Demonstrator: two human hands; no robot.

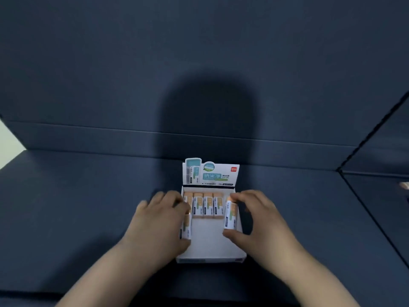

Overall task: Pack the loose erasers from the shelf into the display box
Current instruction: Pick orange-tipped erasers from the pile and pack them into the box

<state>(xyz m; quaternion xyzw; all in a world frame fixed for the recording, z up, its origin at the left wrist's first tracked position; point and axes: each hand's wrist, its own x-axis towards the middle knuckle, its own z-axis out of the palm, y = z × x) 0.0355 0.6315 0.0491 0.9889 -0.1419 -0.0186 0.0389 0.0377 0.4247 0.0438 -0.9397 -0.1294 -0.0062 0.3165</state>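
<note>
Dark blue covers the shelf (77, 207) and the back panel (110, 74) that rises beyond our grips, and on it the white display box (210, 259) sits squarely between the two of them, its open top facing us. Our left grip (159, 220) is closed round the left eraser (186, 228), fingers curled over its far end and thumb at its near end; the piece lies along the box's left wall, and through the blur we cannot tell whether it is inside that wall or over it. Our right grip (259, 216) pinches the right eraser (230, 214) lengthwise, forefinger on the orange far end and thumb on the white near end, just inside the box's right wall; whether it touches the box floor we cannot tell. Between the two grips, just beyond the fingertips, a row of erasers (208, 206) lies packed side by side against the far wall of the box: four show plainly, in white, orange and green sleeves, and a further one is partly hidden behind the left fingers. Between the thumbs the pale box floor shows. Beyond the row the printed header card (211, 173) stands upright. A round shadow (208, 120) falls across the back panel above it. Far out to the side of the right grip, a small pale object (404, 185) lies at the edge of view, too blurred to name.
</note>
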